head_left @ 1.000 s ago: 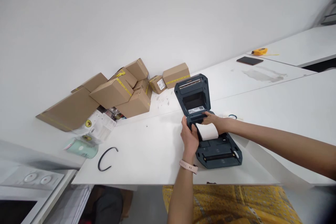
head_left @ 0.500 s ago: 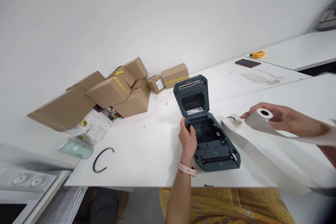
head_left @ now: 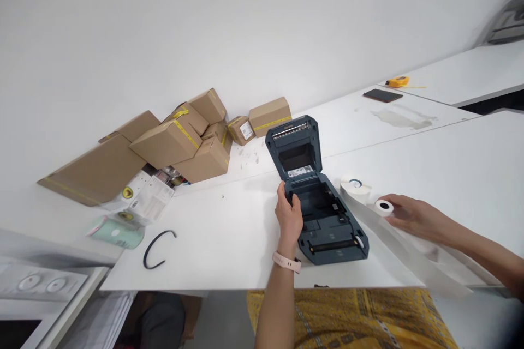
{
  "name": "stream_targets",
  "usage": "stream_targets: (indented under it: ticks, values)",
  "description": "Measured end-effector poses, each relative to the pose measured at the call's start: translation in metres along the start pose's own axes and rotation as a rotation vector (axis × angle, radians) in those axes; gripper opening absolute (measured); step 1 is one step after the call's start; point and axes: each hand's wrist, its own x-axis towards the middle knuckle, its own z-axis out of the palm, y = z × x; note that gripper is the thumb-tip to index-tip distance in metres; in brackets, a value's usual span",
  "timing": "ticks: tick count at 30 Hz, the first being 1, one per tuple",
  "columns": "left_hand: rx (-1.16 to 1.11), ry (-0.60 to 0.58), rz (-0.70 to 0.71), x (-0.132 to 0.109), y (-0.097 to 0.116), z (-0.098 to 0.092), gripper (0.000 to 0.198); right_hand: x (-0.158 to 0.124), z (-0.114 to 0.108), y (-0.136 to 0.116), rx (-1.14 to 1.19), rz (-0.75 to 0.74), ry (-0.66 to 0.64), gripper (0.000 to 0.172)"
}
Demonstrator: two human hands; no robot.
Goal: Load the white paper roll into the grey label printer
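The left hand (head_left: 289,218) is bracing the open printer (head_left: 327,226) near the front of the table (head_left: 221,245), fingers clamped on its left wall, its bay standing bare. Just right of it, the right hand (head_left: 409,216) is resting the roll (head_left: 383,207) on the table, fingers curled loosely about it, with paper trailing forward. This looks like a roll change, and seating a roll would be calling for a square drop into that bay.

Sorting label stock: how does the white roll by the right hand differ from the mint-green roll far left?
The white roll stands on end, core up; the mint-green roll lies on its side. The white roll trails a loose strip and touches the right hand; the mint-green roll is wound up, untouched. Both are paper rolls.
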Motion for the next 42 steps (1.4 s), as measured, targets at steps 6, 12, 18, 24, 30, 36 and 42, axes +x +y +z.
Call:
stream_targets:
  ticks: [6, 12, 18, 24, 30, 36, 42]
  values:
    - [0.005, -0.007, 0.000, 0.001, 0.001, 0.000, 0.050, 0.016, -0.040, 0.017, 0.336, -0.021, -0.049, 0.042]
    - [0.028, -0.034, -0.010, 0.003, 0.004, -0.006, 0.051, 0.065, -0.061, -0.034, 0.318, -0.120, -0.283, 0.061]
    - [0.047, -0.023, 0.022, 0.002, 0.003, -0.008, 0.049, 0.082, -0.049, -0.067, 0.287, -0.117, -0.470, 0.062]
    - [0.069, -0.008, 0.016, 0.002, 0.002, -0.005, 0.049, 0.082, -0.062, -0.065, 0.301, -0.156, -0.313, 0.056]
    - [0.088, 0.013, 0.029, 0.002, 0.004, -0.005, 0.047, 0.075, -0.081, -0.104, 0.532, -0.143, -0.349, 0.075]
    - [0.126, -0.008, 0.102, 0.005, 0.001, -0.010, 0.030, 0.086, -0.039, -0.172, 0.177, -0.460, -0.471, 0.059]
    - [0.113, -0.010, 0.121, 0.005, -0.004, -0.013, 0.026, 0.100, -0.015, -0.189, -0.017, -0.438, -0.563, 0.053]
